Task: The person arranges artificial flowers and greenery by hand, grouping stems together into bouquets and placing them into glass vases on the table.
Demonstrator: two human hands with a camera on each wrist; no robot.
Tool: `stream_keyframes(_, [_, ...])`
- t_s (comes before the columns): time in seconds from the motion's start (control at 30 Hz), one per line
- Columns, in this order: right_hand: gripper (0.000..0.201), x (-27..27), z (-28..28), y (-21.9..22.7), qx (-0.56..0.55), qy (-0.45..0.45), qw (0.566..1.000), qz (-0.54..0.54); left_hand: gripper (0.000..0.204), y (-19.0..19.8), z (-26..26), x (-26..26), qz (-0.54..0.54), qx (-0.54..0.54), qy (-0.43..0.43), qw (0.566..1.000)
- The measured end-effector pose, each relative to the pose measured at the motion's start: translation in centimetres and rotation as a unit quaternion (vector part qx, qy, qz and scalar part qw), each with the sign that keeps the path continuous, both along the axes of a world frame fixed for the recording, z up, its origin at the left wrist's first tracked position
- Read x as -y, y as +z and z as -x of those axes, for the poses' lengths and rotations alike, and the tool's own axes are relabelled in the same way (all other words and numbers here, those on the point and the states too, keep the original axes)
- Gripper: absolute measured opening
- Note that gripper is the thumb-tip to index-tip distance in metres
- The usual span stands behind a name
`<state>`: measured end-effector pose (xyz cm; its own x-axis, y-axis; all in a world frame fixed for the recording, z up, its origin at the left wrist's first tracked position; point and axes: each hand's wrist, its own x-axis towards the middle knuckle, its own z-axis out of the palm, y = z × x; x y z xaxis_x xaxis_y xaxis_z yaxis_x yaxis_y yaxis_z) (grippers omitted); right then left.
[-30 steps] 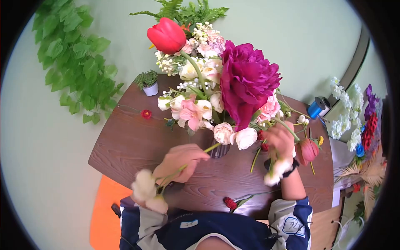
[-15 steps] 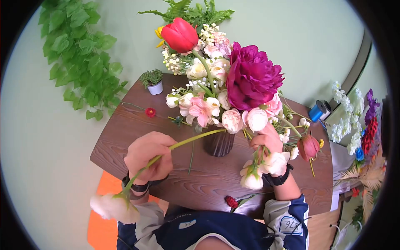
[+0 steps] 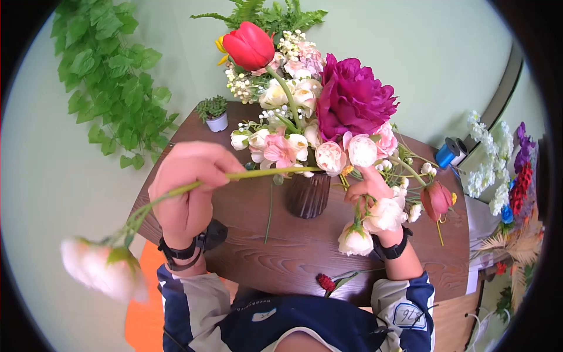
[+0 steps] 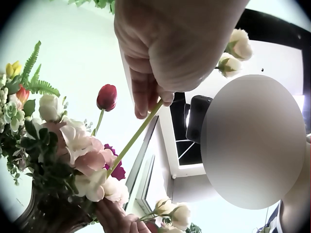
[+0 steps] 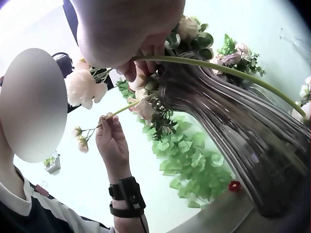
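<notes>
In the head view my left hand (image 3: 190, 182) pinches a long green stem with white roses (image 3: 105, 267) hanging off its near end. The stem's far end (image 3: 293, 170) reaches the mouth of a dark ribbed glass vase (image 3: 308, 198), under the blossoms. My right hand (image 3: 373, 186) is beside the vase mouth, its fingers curled round another stem of white roses (image 3: 384, 217). That long stem (image 5: 233, 73) runs past the glass in the right wrist view. The vase holds a bouquet with a purple peony (image 3: 356, 102), a red tulip (image 3: 249, 47) and pink flowers (image 3: 278, 149).
A drooping dusky-red tulip (image 3: 437, 201) hangs right of the right hand. On the brown table (image 3: 258, 252) lie a dark red flower (image 3: 326, 282) and loose stems. A potted succulent (image 3: 214, 112) stands back left, ribbon spools (image 3: 448, 152) back right. Ivy (image 3: 114, 82) hangs left.
My left hand has moved left and up, swinging its white roses outward and bringing the stem's end to the vase mouth. The right hand has shifted left, beside the vase, with its roses.
</notes>
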<state>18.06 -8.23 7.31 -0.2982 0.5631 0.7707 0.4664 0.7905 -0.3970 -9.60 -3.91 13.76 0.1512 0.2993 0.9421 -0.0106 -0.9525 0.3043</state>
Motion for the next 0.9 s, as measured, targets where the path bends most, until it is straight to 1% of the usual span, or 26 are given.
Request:
stream_keyframes(0.03, [0.01,0.0,0.0,0.0,-0.002,0.0,1.0,0.001,0.004,0.4,-0.3,-0.3,0.008,0.011,-0.017,1.0])
stream_keyframes(0.07, [0.015,-0.1,0.0,0.1,-0.006,0.006,1.0,0.006,0.005,1.1,-0.3,-0.6,-0.003,-0.043,-0.019,0.999])
stream_keyframes(0.1, [0.02,0.0,0.0,0.2,-0.01,0.011,1.0,0.01,0.005,1.6,-0.6,-0.8,-0.003,-0.044,-0.019,0.999])
stream_keyframes(0.13, [0.02,0.1,0.0,0.2,-0.011,0.009,1.0,0.009,0.002,2.1,-1.0,-1.2,-0.011,-0.104,-0.03,0.994])
stream_keyframes(0.17, [0.017,0.2,0.0,0.2,-0.03,0.02,0.998,0.055,0.006,2.5,-1.5,-1.5,-0.019,-0.164,-0.043,0.985])
stream_keyframes(0.2, [0.016,0.4,-0.1,0.3,-0.049,0.03,0.993,0.101,0.01,2.4,-2.2,-1.9,-0.026,-0.166,-0.035,0.985])
stream_keyframes(0.23, [0.016,0.5,-0.1,0.3,-0.049,0.027,0.993,0.101,0.01,1.3,-2.5,-2.9,-0.026,-0.165,-0.039,0.985])
stream_keyframes(0.27, [0.017,0.6,0.0,0.3,-0.06,0.032,0.991,0.114,0.011,-0.6,-2.7,-4.4,0.107,-0.081,-0.084,0.987])
stream_keyframes(0.3, [0.017,0.7,0.1,0.3,-0.071,0.038,0.989,0.127,0.012,-1.5,-2.8,-5.3,0.238,0.004,-0.126,0.963])
stream_keyframes(0.33, [0.018,1.0,0.0,0.2,-0.096,0.051,0.977,0.182,0.012,-0.2,-3.2,-5.2,0.238,0.002,-0.126,0.963])
stream_keyframes(0.37, [0.018,0.8,0.0,0.2,-0.097,0.051,0.977,0.18,0.012,2.2,-3.9,-4.5,0.189,-0.095,-0.115,0.971])
stream_keyframes(0.4, [0.018,0.4,0.0,0.0,-0.059,0.048,0.99,0.116,0.012,4.6,-4.8,-3.8,0.138,-0.191,-0.102,0.967])
stream_keyframes(0.43, [0.018,0.2,-0.1,-0.2,-0.02,0.043,0.998,0.051,0.012,5.9,-5.5,-3.8,0.084,-0.284,-0.089,0.951])
stream_keyframes(0.47, [0.018,0.1,-0.2,-0.3,-0.02,0.041,0.998,0.049,0.007,5.9,-6.2,-4.4,0.094,-0.259,-0.098,0.956])
stream_keyframes(0.53, [0.019,-0.1,-0.3,-0.3,0.013,0.022,1.0,0.004,0.009,6.3,-6.8,-5.2,0.091,-0.253,-0.115,0.956])
stream_keyframes(0.6, [0.019,0.0,-0.3,-0.2,0.013,0.027,0.999,0.012,0.01,6.7,-7.2,-5.7,0.098,-0.239,-0.144,0.955])
stream_keyframes(0.7, [0.019,0.1,-0.2,0.0,0.02,0.023,0.999,0.02,0.01,7.5,-7.9,-6.7,0.094,-0.271,-0.169,0.943])
stream_keyframes(0.77, [0.019,0.0,-0.2,0.0,0.026,0.018,0.999,0.019,0.009,7.7,-8.7,-6.8,0.088,-0.27,-0.164,0.945])
stream_keyframes(0.83, [0.018,0.0,-0.2,0.0,0.013,0.024,0.999,0.02,0.01,7.5,-9.2,-6.7,0.057,-0.308,-0.085,0.946])
stream_keyframes(0.9, [0.017,0.2,0.0,-0.1,0.007,0.022,1.0,0.011,0.01,7.4,-9.0,-6.5,0.044,-0.297,-0.078,0.951])
